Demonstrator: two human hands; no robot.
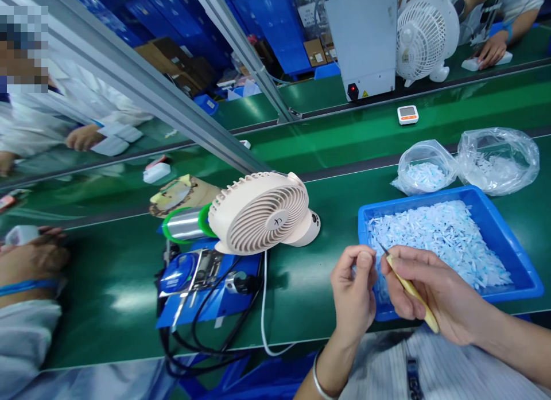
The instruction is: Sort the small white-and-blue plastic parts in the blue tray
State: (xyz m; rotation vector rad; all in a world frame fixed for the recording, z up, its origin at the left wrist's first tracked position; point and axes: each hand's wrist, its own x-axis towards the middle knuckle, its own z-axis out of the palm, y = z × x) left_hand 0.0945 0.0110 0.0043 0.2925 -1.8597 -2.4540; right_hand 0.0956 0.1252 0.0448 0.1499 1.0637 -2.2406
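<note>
An oblong, smooth blue plastic tray [514, 295] sits beyond your hands. Your right hand [434, 285] clamps the tool [403, 280] beside your left hand [355, 296], its fingertips pinched together, on what I cannot tell. Slim and yellow, the tool slants, dark tip forward-left; thin pale slivers [434, 230] heap past your right hand.

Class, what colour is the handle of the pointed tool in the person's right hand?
The handle is pale yellow, seen best in the head view.
</note>
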